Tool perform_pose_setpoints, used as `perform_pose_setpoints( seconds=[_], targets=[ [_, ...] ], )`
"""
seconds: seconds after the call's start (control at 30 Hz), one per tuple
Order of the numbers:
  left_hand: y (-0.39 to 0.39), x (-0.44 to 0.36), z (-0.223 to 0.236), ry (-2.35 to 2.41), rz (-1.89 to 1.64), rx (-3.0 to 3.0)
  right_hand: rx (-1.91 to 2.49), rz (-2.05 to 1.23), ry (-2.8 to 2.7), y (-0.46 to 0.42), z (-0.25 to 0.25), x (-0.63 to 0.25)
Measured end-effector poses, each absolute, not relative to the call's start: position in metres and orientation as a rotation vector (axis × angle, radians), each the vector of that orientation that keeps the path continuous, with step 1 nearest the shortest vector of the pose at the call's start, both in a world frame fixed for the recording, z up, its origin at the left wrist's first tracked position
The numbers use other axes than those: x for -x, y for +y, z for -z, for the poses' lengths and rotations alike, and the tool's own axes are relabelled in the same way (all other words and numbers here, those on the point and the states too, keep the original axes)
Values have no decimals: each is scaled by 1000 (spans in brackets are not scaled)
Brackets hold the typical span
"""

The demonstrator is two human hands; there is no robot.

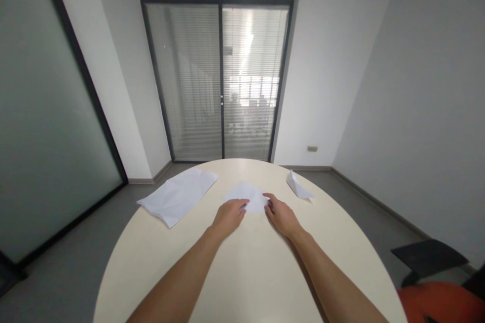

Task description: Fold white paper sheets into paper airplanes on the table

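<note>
A folded white sheet of paper, roughly triangular with its point away from me, lies on the pale round table. At its left corner my left hand is closed, thumb and fingers pinching the edge. My right hand grips the right corner the same way, its index finger on top of the paper. Parts of both lower corners are hidden by my fingers.
Left on the table lie creased white sheets, reaching over its edge. A small folded paper piece stands at the right. An orange chair with a black part is at the lower right. Beyond the table is a glass door with blinds.
</note>
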State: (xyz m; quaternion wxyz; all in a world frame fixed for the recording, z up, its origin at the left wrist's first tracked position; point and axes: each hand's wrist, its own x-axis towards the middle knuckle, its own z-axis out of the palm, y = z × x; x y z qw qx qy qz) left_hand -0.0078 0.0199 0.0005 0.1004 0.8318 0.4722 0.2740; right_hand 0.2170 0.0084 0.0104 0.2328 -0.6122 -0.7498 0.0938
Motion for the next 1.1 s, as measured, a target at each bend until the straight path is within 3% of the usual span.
perform_pose_setpoints(
  seconds=[0.43, 0.9, 1.1],
  targets=[
    [16, 5, -5, 1391, -761, -2580, 1614, -16, -2216, 6, -18, -214],
    [8, 2, -7, 1013, -766, -2650, 1584, -123, -2281, -1, -17, -205],
    [8, 2, -9, 1012, -725, -2661, 1766, -109, -2207, 5, -11, -209]
  ],
)
